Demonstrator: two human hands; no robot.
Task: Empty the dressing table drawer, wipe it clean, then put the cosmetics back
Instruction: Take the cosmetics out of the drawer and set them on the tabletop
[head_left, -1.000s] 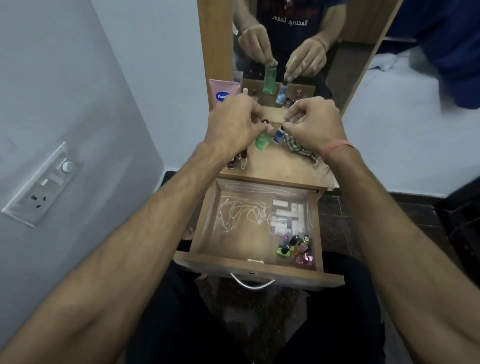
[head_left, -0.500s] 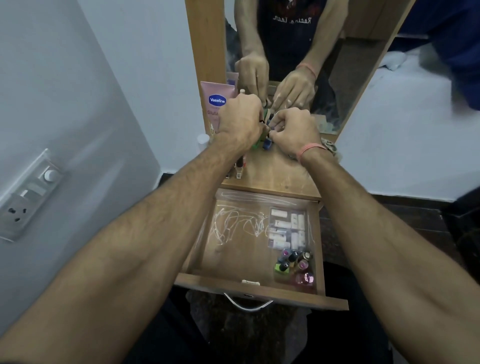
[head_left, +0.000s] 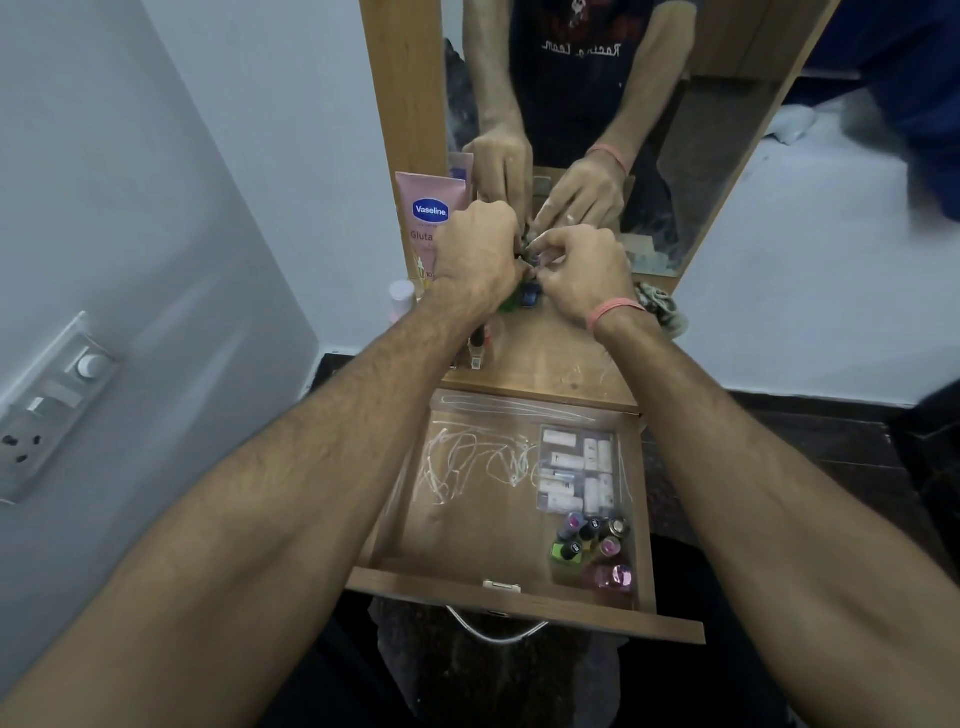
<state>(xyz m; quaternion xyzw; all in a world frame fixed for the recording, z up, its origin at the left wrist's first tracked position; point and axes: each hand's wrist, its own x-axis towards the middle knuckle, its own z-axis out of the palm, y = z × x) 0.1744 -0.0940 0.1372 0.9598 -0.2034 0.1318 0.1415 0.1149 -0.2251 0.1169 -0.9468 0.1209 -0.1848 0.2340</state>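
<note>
The wooden drawer (head_left: 519, 605) stands pulled out below the dressing table top (head_left: 550, 358). Inside it are several small nail polish bottles (head_left: 592, 543) at the front right, a clear pack of small white tubes (head_left: 576, 467) behind them, and a thin white cord (head_left: 467, 457) at the back left. My left hand (head_left: 480, 254) grips a green bottle (head_left: 510, 304) at the back of the table top. My right hand (head_left: 582, 270) grips a blue bottle (head_left: 530, 297) beside it. Both bottles are mostly hidden by my fingers.
A pink Vaseline tube (head_left: 423, 223) leans on the mirror frame (head_left: 400, 104) at the left. A few small bottles (head_left: 480, 348) stand on the table's left edge. A checked cloth (head_left: 662, 309) lies at the right. A wall socket (head_left: 47, 410) is at the far left.
Both hands carried the green and blue bottles away from me and down toward the back of the table top, close to the mirror. The drawer contents are unchanged.
</note>
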